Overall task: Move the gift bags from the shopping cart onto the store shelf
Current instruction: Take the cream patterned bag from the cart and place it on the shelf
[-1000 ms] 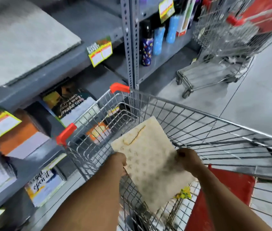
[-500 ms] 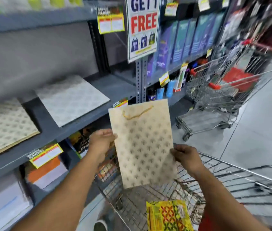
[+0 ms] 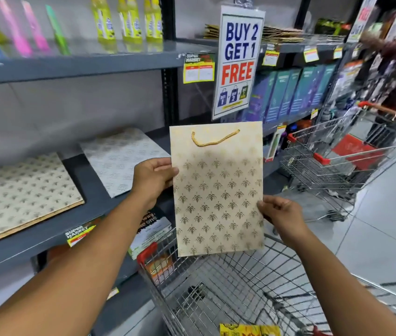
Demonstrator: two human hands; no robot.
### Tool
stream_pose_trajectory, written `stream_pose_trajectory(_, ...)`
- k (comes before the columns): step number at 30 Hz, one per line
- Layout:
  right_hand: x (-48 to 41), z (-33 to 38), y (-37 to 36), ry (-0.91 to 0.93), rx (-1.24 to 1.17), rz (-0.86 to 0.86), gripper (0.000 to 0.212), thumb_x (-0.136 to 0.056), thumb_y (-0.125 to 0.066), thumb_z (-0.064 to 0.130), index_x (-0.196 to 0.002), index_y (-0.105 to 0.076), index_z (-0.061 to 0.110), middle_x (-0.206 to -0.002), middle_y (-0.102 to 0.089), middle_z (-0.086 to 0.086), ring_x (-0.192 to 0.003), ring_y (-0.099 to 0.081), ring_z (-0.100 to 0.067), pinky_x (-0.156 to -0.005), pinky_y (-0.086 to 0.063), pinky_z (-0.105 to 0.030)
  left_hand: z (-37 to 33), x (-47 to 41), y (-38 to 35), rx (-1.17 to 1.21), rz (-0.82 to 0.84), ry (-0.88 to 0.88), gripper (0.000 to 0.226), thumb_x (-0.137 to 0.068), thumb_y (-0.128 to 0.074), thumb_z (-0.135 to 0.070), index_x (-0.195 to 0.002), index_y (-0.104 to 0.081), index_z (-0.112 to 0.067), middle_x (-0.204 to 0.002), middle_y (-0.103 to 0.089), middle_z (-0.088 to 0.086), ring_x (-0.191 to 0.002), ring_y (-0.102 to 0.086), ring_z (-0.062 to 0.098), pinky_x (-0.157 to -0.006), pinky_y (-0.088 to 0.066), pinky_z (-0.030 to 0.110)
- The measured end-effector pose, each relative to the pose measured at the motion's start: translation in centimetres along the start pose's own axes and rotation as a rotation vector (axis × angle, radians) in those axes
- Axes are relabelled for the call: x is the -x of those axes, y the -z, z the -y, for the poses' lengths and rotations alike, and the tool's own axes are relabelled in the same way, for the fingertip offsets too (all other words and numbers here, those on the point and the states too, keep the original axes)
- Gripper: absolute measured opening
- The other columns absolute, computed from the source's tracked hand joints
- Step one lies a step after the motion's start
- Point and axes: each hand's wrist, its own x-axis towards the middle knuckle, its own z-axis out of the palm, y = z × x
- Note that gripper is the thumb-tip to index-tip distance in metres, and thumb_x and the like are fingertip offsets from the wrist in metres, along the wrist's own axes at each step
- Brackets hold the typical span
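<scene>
Upright, a flat cream gift bag [image 3: 217,190] w/ gold motifs is held above the shopping cart [image 3: 228,292], off the shelf [image 3: 95,204]. Its left edge is pinched by left hand [image 3: 152,179], lower right edge by right hand [image 3: 280,214]; fingers closed on it. Two flat bags [image 3: 26,194] lie on the shelf.

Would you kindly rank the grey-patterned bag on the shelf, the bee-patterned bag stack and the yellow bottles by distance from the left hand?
From the left hand:
1. Grey-patterned bag, lying just left of it on the shelf.
2. Bee-patterned bag stack, farther left.
3. Yellow bottles, one shelf up.
</scene>
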Motion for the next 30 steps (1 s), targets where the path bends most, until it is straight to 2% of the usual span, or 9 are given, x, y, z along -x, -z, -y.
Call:
stream_pose_trajectory(6, -2.0, 0.5, -6.0, -0.018, 0.045, 0.175, 0.015, -0.09, -0.058, 0.005, -0.094, -0.073, 0.009, -0.089, -0.074, -0.015, -0.075, -0.068, -0.024, -0.069, -0.059, -0.035, 0.3, -1.7, 6.4, -0.032, -0.178, -0.059, 0.025, -0.075, -0.075, -0.004, -0.094, -0.067, -0.017, -0.085, -0.073, 0.003, -0.066, -0.069, 0.013, -0.058, -0.056, 0.024)
stream_pose_trajectory(9, -3.5, 1.3, -13.1, 0.023, 0.076, 0.355, 0.021, -0.091, -0.055, 0.004, -0.084, -0.074, 0.012, -0.065, -0.073, -0.001, -0.058, -0.065, -0.009, -0.052, -0.054, -0.019, 0.2, -2.8, 13.1, -0.099, -0.362, -0.136, 0.017, -0.077, -0.076, -0.01, -0.093, -0.071, -0.014, -0.076, -0.073, -0.003, -0.059, -0.068, 0.0, -0.057, -0.056, 0.017)
stream_pose_trajectory(12, -5.3, 2.1, -22.1, 0.137, 0.184, 0.46, 0.035, -0.09, -0.057, 0.0, -0.067, -0.071, 0.023, -0.043, -0.059, 0.015, -0.04, -0.051, 0.005, -0.044, -0.039, -0.005, -0.1, -3.7, 20.7, -0.255, -0.549, -0.223, 0.027, -0.083, -0.07, -0.026, -0.059, -0.066, -0.012, -0.047, -0.063, -0.007, -0.046, -0.053, -0.01, -0.053, -0.047, 0.009)
stream_pose_trajectory(15, -7.6, 1.6, -31.4, 0.199, 0.307, 0.51, 0.025, -0.086, -0.066, 0.012, -0.064, -0.072, 0.022, -0.045, -0.059, 0.011, -0.044, -0.051, -0.005, -0.048, -0.043, -0.019, 0.0, -5.3, 27.9, -0.309, -0.714, -0.156, 0.047, -0.086, -0.061, -0.033, -0.043, -0.05, -0.017, -0.034, -0.046, -0.01, -0.041, -0.041, -0.002, -0.049, -0.038, 0.019)
stream_pose_trajectory(18, -9.5, 0.8, -40.0, 0.193, 0.383, 0.519, 0.016, -0.082, -0.07, 0.021, -0.076, -0.073, 0.036, -0.054, -0.066, 0.007, -0.052, -0.058, -0.011, -0.055, -0.05, -0.03, -0.1, -7.0, 34.1, -0.313, -0.73, -0.065, 0.027, -0.088, -0.055, -0.027, -0.072, -0.066, -0.007, -0.056, -0.05, 0.007, -0.059, -0.048, 0.017, -0.062, -0.042, 0.036)
stream_pose_trajectory(21, -11.0, 0.2, -47.5, 0.17, 0.433, 0.52, 0.011, -0.08, -0.072, 0.023, -0.087, -0.075, 0.014, -0.082, -0.075, -0.014, -0.064, -0.065, -0.017, -0.064, -0.054, -0.036, 0.2, -8.6, 39.5, -0.397, -0.742, 0.025, 0.035, -0.091, -0.051, -0.025, -0.11, -0.064, 0.001, -0.082, -0.061, 0.016, -0.076, -0.057, 0.025, -0.079, -0.053, 0.045)
stream_pose_trajectory(24, -11.7, -0.5, -52.2, 0.112, 0.497, 0.531, 0.018, -0.085, -0.065, 0.02, -0.091, -0.071, 0.004, -0.097, -0.073, -0.02, -0.07, -0.064, -0.019, -0.058, -0.051, -0.024, 1.0, -9.9, 42.0, -0.45, -0.796, 0.104, 0.032, -0.095, -0.049, -0.019, -0.115, -0.064, 0.001, -0.108, -0.069, 0.026, -0.094, -0.066, 0.033, -0.09, -0.053, 0.041)
stream_pose_trajectory(27, -11.7, -2.1, -54.1, 0.262, 0.706, 0.574, 0.03, -0.091, -0.056, 0.026, -0.063, -0.063, 0.015, -0.068, -0.067, 0.0, -0.07, -0.058, -0.026, -0.067, -0.045, -0.027, 1.9, -11.1, 43.2, -0.49, -0.837, 0.206, 0.032, -0.096, -0.047, -0.015, -0.121, -0.064, -0.004, -0.121, -0.068, 0.019, -0.111, -0.064, 0.031, -0.095, -0.049, 0.035)
stream_pose_trajectory(30, -11.9, -3.2, -54.8, 0.244, 0.735, 0.573, 0.024, -0.093, -0.053, 0.027, -0.098, -0.071, 0.014, -0.098, -0.075, -0.003, -0.096, -0.066, -0.024, -0.079, -0.043, -0.021, 2.9, -11.8, 43.8, -0.502, -0.815, 0.254, 0.032, -0.097, -0.046, -0.017, -0.123, -0.063, -0.009, -0.124, -0.066, 0.014, -0.112, -0.062, 0.028, -0.098, -0.049, 0.035)
